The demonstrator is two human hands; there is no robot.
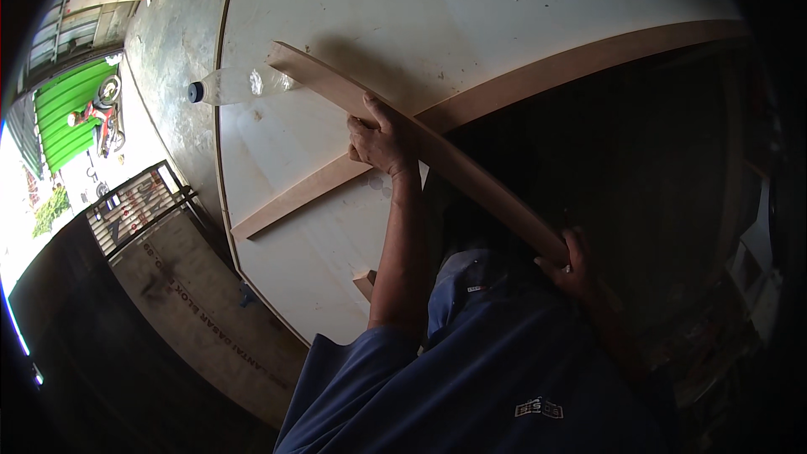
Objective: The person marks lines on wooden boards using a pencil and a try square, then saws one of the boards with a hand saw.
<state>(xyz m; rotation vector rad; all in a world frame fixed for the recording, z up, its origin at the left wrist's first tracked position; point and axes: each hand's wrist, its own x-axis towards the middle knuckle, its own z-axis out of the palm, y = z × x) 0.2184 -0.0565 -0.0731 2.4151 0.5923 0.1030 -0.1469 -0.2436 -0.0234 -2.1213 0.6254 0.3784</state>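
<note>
A long wooden board slants across the view, its far end up and to the left over the white tabletop. Partway along it, my left hand is closed around the board. My right hand grips its near end, close to my body. Beneath it, a second wooden board crosses the other way, reaching from the table's left side to the far right. That lower board's middle is partly hidden by my left hand and the held board.
A clear plastic bottle with a dark cap lies near the table's left edge. A small wood block sits beside my left forearm. To the left are a printed brown panel and a red motorcycle outside. The right side is dark.
</note>
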